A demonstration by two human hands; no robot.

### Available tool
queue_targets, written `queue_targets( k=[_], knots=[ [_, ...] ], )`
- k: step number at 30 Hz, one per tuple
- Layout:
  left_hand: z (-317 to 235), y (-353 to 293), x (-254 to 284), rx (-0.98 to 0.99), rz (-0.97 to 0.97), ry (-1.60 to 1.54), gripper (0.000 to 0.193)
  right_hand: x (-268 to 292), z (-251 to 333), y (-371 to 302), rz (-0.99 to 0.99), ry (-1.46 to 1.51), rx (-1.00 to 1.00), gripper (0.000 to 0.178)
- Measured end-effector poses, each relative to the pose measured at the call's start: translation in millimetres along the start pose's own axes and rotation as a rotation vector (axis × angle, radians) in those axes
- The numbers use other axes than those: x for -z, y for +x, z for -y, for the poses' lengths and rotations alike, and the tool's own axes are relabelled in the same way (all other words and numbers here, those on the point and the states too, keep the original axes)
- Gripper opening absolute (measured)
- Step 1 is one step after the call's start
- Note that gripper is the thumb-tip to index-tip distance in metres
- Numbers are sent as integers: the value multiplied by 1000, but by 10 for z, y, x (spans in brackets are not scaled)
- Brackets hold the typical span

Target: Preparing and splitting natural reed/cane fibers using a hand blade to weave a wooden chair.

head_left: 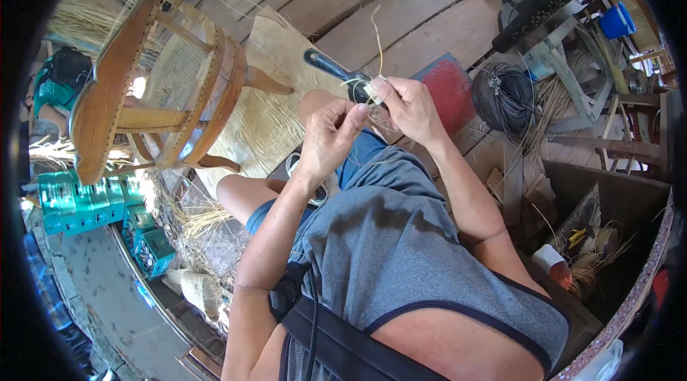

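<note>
You held a pale cane strip (pixel 375 88) between both hands above your knee.
Your left hand (pixel 328 139) and right hand (pixel 411 108) each kept a closed grip on the thin, straw-coloured strip, one end curving upward; a wooden cane chair (pixel 154 88) lay tipped on the plank floor (pixel 401 16) to your left.

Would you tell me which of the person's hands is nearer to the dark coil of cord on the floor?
Right. The right hand is the one on the side of the dark coil; the left hand lies farther off, beyond the right.
</note>
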State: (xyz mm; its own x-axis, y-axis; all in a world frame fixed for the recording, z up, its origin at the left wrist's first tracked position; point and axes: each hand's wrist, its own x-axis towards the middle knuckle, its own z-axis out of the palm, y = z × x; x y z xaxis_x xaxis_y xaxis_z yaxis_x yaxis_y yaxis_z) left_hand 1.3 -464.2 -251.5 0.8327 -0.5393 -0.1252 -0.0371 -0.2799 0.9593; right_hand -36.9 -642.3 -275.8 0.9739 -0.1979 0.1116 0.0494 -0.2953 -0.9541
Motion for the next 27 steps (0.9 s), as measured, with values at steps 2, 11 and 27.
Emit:
queue_targets(
  k=[2, 11, 27],
  knots=[
    [-65, -54, -5, -126, -55, 142, 25, -8, -60, 17, 78, 31, -39, 37],
    [-74, -601, 202, -39, -84, 212, 18, 25, -27, 206, 202, 371, -267, 43],
    [-121, -1631, 577, 44, -149, 234, 12, 29, -158, 737, 173, 397, -309, 33]
  ],
)
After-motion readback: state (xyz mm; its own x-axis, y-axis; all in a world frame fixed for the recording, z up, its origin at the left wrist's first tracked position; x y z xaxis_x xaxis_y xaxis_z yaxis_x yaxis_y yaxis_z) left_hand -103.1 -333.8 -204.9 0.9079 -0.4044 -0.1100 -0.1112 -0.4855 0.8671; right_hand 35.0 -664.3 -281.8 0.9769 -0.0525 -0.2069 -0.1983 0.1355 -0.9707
